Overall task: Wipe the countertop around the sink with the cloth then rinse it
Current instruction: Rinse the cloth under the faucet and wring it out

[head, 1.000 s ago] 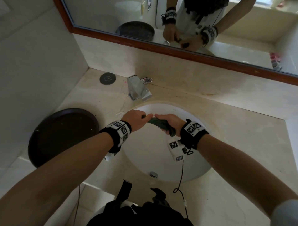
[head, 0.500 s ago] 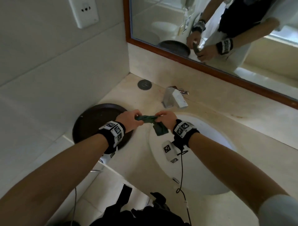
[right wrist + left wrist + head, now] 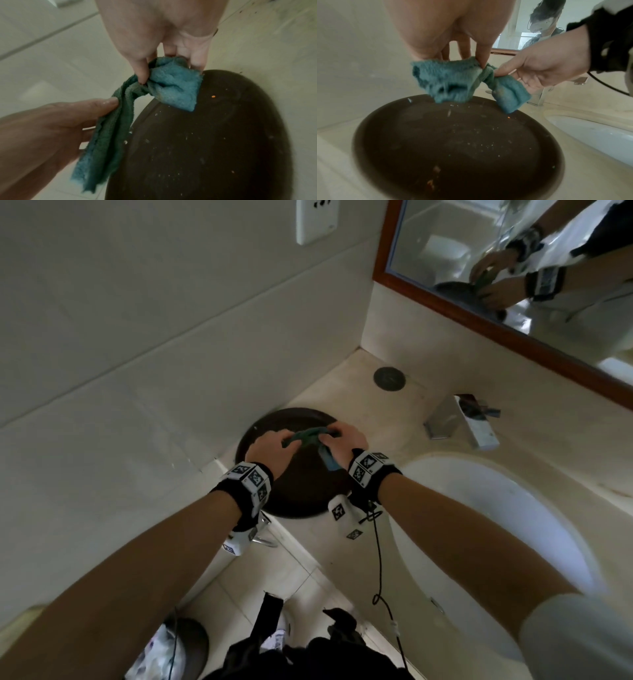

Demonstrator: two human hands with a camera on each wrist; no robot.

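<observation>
A small teal cloth (image 3: 310, 436) (image 3: 452, 79) (image 3: 173, 86), twisted in its middle, hangs between my two hands just above a dark round tray (image 3: 301, 491) (image 3: 453, 148) (image 3: 214, 142) on the beige countertop (image 3: 404, 419). My left hand (image 3: 274, 448) (image 3: 476, 59) pinches one end. My right hand (image 3: 342, 438) (image 3: 164, 70) pinches the other end, whose loose flap droops toward the tray. The white sink basin (image 3: 496, 525) lies to the right of both hands.
The chrome faucet (image 3: 459, 424) stands behind the sink. A round grey cap (image 3: 389, 377) sits in the counter's back corner. A wood-framed mirror (image 3: 513, 285) hangs above, a wall socket (image 3: 317, 219) at left. A waste bin (image 3: 171, 648) is on the floor below.
Both hands have carried the twisted cloth leftward, from above the sink basin to above the dark tray. My view has swung left with them.
</observation>
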